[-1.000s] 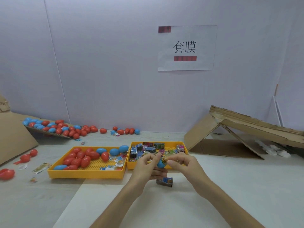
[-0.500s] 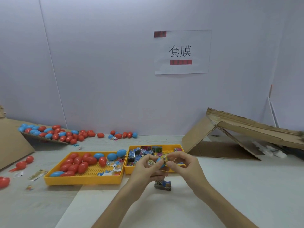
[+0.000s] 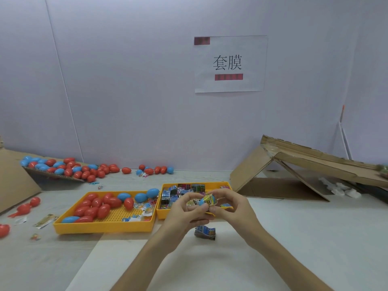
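Your left hand (image 3: 184, 211) and right hand (image 3: 231, 208) pinch a smooth blue egg (image 3: 204, 201) between them, a glossy printed film sleeve (image 3: 211, 199) partly round it, above the right tray's near rim. The left yellow tray (image 3: 105, 226), with a perforated floor, holds red and blue eggs. The right yellow tray (image 3: 210, 183) holds crumpled sleeves. The egg has stayed in your fingertips since a second ago.

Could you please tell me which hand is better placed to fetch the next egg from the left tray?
Left, probably: the left hand is nearer the egg tray, which lies on its side; the right hand, also pinching the blue egg, would have to cross over.
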{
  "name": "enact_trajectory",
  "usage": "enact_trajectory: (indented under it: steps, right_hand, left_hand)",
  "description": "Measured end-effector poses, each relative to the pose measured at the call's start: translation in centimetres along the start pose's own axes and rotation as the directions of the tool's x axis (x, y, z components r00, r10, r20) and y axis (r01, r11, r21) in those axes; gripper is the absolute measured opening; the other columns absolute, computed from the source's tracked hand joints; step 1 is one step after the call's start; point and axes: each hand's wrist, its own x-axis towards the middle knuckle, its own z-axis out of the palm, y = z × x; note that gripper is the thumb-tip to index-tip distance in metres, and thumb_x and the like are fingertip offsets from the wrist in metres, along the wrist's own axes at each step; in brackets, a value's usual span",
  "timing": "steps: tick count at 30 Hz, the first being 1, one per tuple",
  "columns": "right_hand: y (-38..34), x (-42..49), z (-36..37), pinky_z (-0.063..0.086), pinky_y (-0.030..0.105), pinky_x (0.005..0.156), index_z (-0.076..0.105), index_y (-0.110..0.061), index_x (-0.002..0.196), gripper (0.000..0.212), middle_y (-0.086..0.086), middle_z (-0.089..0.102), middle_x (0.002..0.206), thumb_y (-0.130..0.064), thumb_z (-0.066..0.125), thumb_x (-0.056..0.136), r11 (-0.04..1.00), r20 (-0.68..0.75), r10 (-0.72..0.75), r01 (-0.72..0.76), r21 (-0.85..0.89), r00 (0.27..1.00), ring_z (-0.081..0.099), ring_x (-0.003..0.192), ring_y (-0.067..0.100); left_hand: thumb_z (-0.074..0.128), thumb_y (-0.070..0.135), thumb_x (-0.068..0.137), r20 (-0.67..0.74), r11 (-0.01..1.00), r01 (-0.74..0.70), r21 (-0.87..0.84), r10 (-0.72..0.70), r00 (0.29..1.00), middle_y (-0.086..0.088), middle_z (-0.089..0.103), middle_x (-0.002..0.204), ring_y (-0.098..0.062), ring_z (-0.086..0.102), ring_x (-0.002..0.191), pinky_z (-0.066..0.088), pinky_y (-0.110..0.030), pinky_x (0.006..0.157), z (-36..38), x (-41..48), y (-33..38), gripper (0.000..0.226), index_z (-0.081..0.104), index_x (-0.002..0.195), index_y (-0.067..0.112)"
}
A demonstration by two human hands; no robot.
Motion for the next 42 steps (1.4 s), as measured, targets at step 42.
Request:
enact_trajectory:
  steps: [42]
  right_hand:
    - [0.3, 0.0, 0.2, 0.056, 0.031, 0.076, 0.053, -0.023, 0.132, 0.056, 0.006, 0.077, 0.105, -0.006, 0.078, 0.084, 0.979, 0.123, 0.084, -0.105, 0.174, 0.989, 0.071, 0.089, 0.024]
  left_hand:
    - [0.065, 0.041, 0.088, 0.05, 0.997, -0.056, 0.055, 0.054, 0.997, -0.023, 0.075, 0.097, -0.032, 0.075, 0.085, 0.061, -0.034, 0.075, 0.1, 0.1, -0.4, 0.049, 0.058, 0.118, 0.004]
